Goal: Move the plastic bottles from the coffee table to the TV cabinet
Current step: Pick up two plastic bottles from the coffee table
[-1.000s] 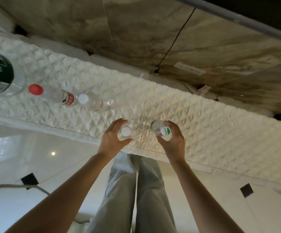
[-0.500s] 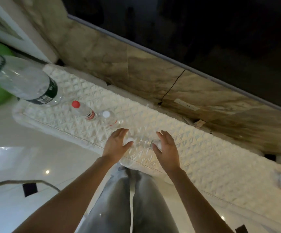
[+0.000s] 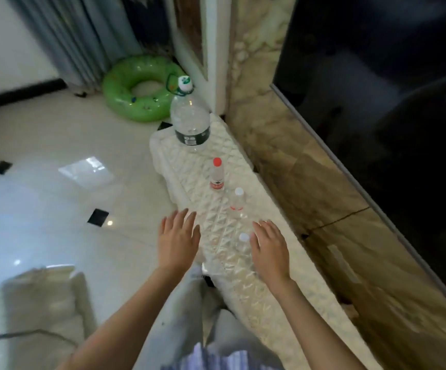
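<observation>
both hands — left hand [image 3: 179, 237] and right hand [image 3: 269, 248] — hover with fingers spread, holding nothing; white-capped bottle [image 3: 239, 252] stands on tv cabinet [image 3: 270, 303] just beside right hand.

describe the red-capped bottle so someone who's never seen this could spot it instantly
Start at the long white quilted cabinet top running along the marble wall. At its far end stands a big clear bottle with a dark label; the next one toward the person is the red-capped bottle. It is small, upright, and the only one with a red cap.
</observation>
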{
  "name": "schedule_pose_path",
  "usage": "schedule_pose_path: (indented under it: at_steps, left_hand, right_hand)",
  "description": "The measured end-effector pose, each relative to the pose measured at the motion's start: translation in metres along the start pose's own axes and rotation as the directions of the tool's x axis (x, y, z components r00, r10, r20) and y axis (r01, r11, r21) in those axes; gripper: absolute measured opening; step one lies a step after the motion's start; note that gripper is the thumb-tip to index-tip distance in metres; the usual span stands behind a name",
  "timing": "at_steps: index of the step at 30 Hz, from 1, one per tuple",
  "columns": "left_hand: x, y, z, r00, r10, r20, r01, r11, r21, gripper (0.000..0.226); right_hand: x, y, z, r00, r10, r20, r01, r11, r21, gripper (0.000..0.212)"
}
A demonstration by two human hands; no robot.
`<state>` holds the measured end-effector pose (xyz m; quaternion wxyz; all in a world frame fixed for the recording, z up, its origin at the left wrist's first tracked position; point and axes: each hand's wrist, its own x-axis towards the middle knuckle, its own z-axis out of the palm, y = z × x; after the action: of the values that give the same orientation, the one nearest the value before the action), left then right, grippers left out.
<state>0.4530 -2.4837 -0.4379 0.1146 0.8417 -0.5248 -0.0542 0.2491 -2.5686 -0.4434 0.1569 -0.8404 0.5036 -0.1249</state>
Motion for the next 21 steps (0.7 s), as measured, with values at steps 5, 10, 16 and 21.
schedule_pose_path:
  at_steps: [5, 10, 16, 21]
  left_hand:
    - [-0.075, -0.024, -0.001, 0.951, -0.303, -0.060, 0.303, 0.953, 0.001, 0.035]
    - [-0.163, -0.055, 0.002, 0.832, -0.552, -0.058, 0.550, 0.834, -0.042, 0.042]
    - [-0.278, -0.085, 0.009, 0.652, -0.755, -0.074, 0.751, 0.656, -0.080, 0.048]
    - [-0.364, -0.094, 0.010, 0.480, -0.867, -0.134, 0.864, 0.493, -0.101, 0.042]
  right_hand:
    - [-0.001, -0.022, 0.017, 0.964, -0.213, 0.159, 0.216, 0.976, -0.005, 0.049]
    - [-0.022, -0.060, 0.037, 0.891, -0.400, 0.215, 0.408, 0.913, 0.008, 0.044]
    - [-0.074, -0.114, 0.067, 0.737, -0.589, 0.331, 0.602, 0.795, 0.075, 0.043]
    - [-0.127, -0.159, 0.084, 0.576, -0.700, 0.421, 0.720, 0.679, 0.143, 0.045]
